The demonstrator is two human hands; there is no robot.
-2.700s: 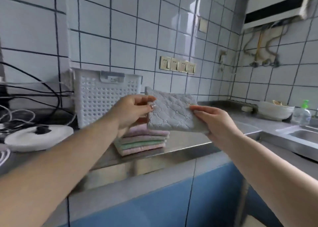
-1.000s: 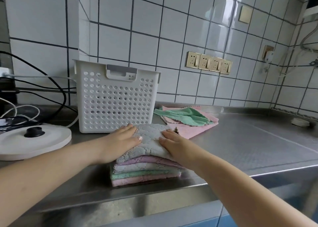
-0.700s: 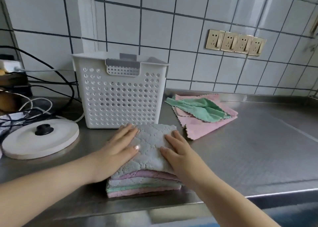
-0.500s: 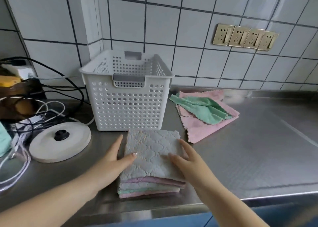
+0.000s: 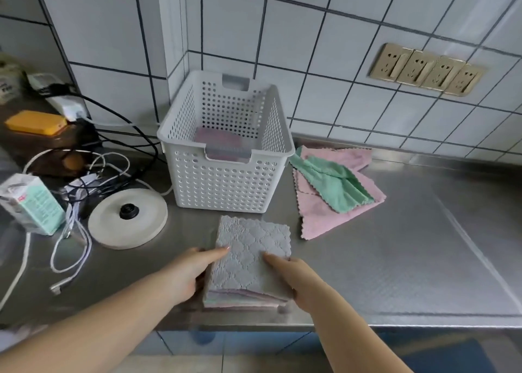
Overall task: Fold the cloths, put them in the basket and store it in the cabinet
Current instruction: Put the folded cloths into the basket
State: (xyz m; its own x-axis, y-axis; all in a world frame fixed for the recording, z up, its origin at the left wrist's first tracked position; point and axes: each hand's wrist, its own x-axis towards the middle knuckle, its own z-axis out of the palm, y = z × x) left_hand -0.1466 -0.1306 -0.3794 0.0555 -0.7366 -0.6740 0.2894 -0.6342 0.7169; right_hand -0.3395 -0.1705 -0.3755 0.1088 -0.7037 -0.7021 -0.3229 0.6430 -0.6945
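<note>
Cloth stack (image 5: 248, 262) between left hand (image 5: 185, 271), right hand (image 5: 299, 278) fingers

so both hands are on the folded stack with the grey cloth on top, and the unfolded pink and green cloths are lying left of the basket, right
Not quite. The head view shows the left hand and right hand at the sides of the folded stack, grey cloth on top, but the unfolded pink cloth and green cloth lie right of the basket, not left.
</note>
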